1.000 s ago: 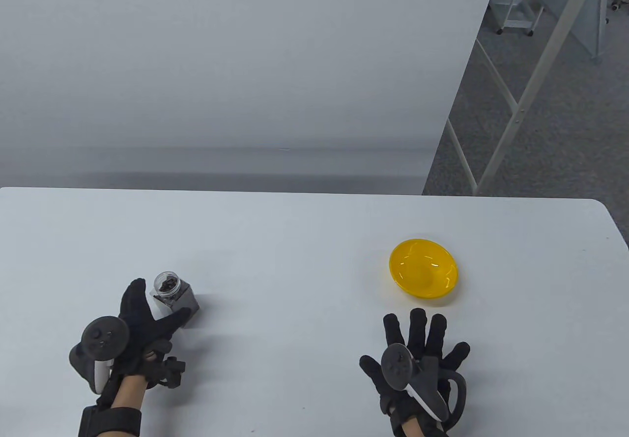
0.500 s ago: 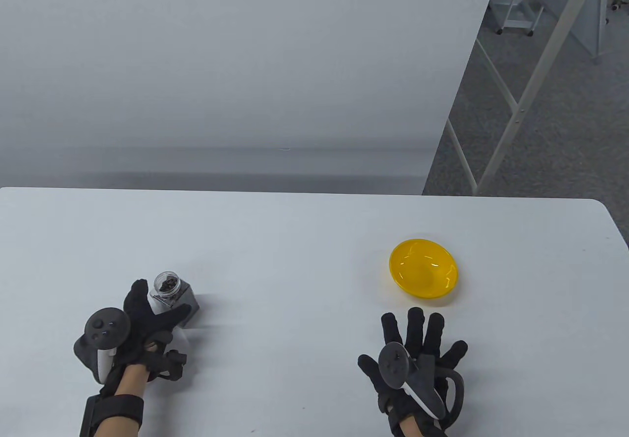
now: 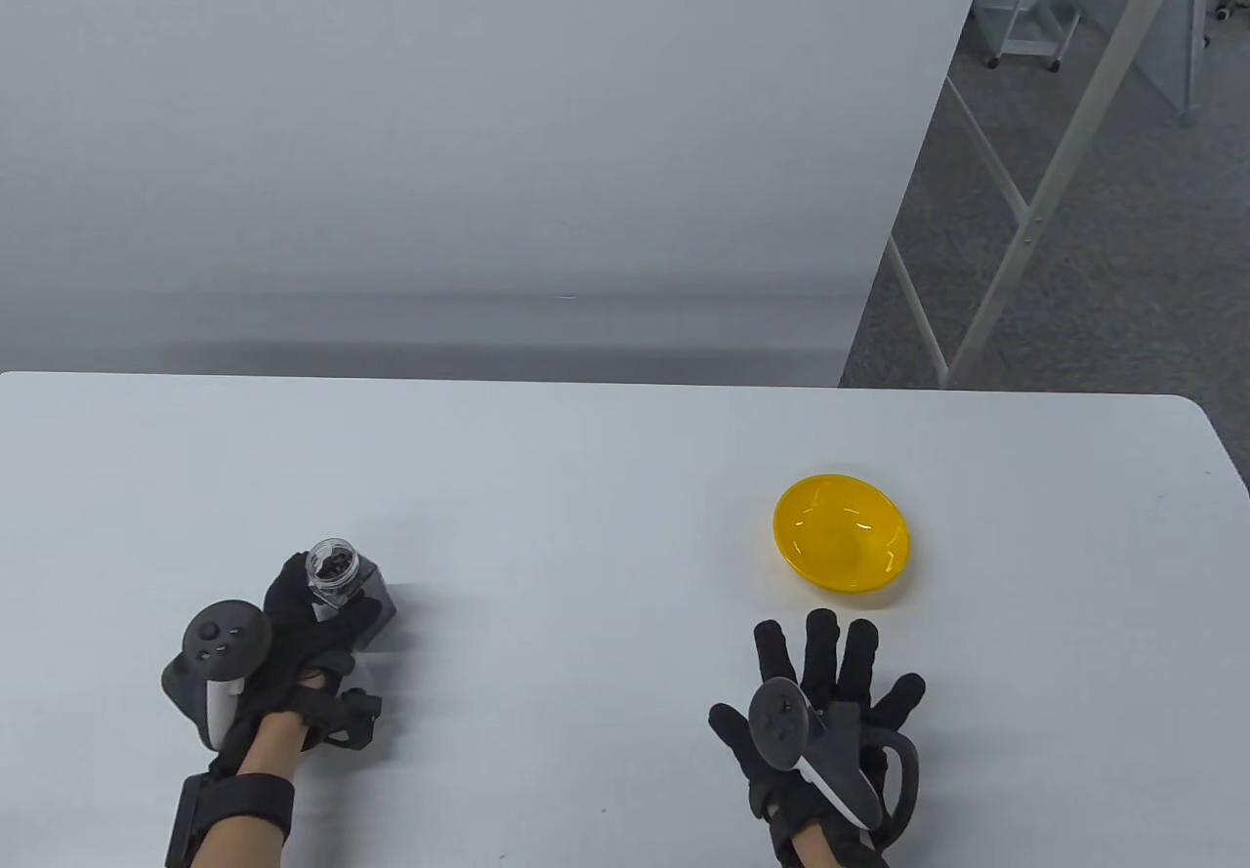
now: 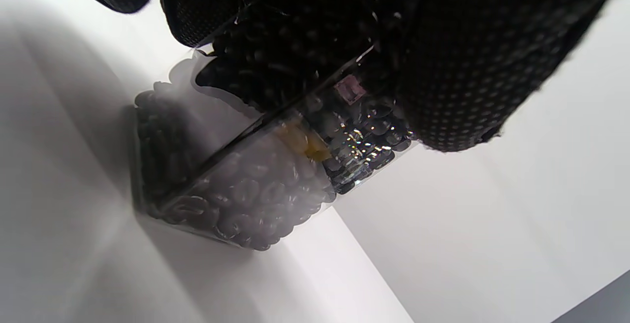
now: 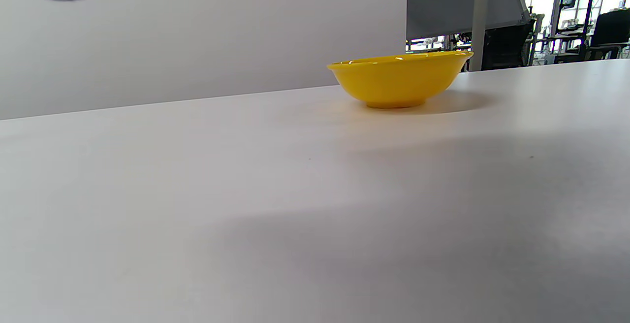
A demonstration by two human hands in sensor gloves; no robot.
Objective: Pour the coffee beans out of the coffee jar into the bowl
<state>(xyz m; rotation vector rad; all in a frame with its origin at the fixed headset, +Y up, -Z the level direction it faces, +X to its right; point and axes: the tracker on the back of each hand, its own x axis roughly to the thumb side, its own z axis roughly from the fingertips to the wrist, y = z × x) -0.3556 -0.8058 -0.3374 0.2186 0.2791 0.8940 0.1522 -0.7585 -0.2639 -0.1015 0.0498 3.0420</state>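
The clear square coffee jar (image 3: 339, 577), open-topped and holding dark beans, stands on the white table (image 3: 586, 516) at front left. My left hand (image 3: 327, 597) grips it, with the thumb on its right side and the fingers on its left. In the left wrist view the jar (image 4: 246, 195) rests on the table with my gloved fingers (image 4: 467, 67) pressed on its walls. The yellow bowl (image 3: 842, 531) sits empty at right, and it also shows in the right wrist view (image 5: 398, 79). My right hand (image 3: 830, 673) lies flat and spread on the table just in front of the bowl, holding nothing.
The table's right edge and rounded far corner (image 3: 1206, 429) lie close beyond the bowl. A white wall panel (image 3: 488, 175) rises behind the table. Metal frame legs (image 3: 1025, 224) stand on the carpet at right.
My left hand has moved forward and right and has closed around the jar. The jar and bowl have stayed put. My right hand has barely shifted.
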